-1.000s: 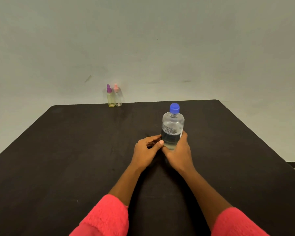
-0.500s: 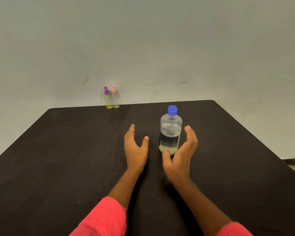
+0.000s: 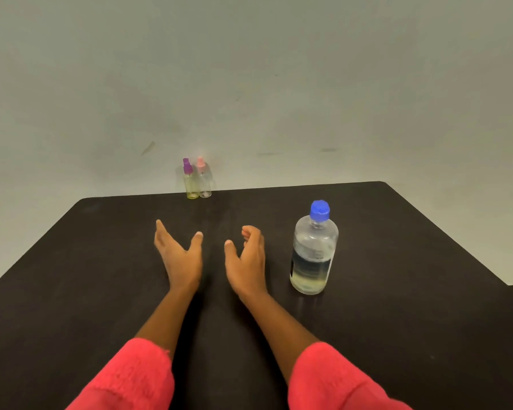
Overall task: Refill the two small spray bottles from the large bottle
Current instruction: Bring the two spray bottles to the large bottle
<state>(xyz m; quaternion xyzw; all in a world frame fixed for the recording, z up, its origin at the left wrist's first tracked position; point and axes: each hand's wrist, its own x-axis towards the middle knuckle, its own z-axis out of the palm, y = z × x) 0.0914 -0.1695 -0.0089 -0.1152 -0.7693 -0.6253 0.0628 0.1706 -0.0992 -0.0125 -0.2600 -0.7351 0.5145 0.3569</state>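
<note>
A large clear plastic bottle with a blue screw cap (image 3: 314,253) is seen standing upright on the right half of a matte black table (image 3: 71,291), with the cap in place. A dark label band is wrapped round its middle. Pale yellowish liquid is visible at the base, and the shoulder above the label is seen to be clear. The bottle is touched by neither hand; it stands just to the right of the right hand (image 3: 246,261), with a strip of bare tabletop between them.

Two small spray bottles are set side by side at the far edge of the table, close against the wall and well apart from the large one. The small clear spray bottle with a purple nozzle (image 3: 191,182) is tinted yellow by its contents. The small clear spray bottle with a pink nozzle (image 3: 203,180), just to its right, appears colourless. Whether the two are touching cannot be told at this range.

Both hands are stretched out over the middle of the table, and nothing is held in either. The left hand (image 3: 179,255) is spread wide, fingers straight and thumb splayed, palm turned inward. The right hand's fingers are loosely curled above an extended thumb. Fuzzy coral-pink sleeves (image 3: 131,377) are pushed up to mid-forearm.

The tabletop is shown to be dull and faintly scuffed, with rounded far corners. Behind it a plain grey-green wall (image 3: 249,69) is marked by a few dark scrapes — one slanted streak is seen left of the spray bottles, and two fainter dashes to the right.
</note>
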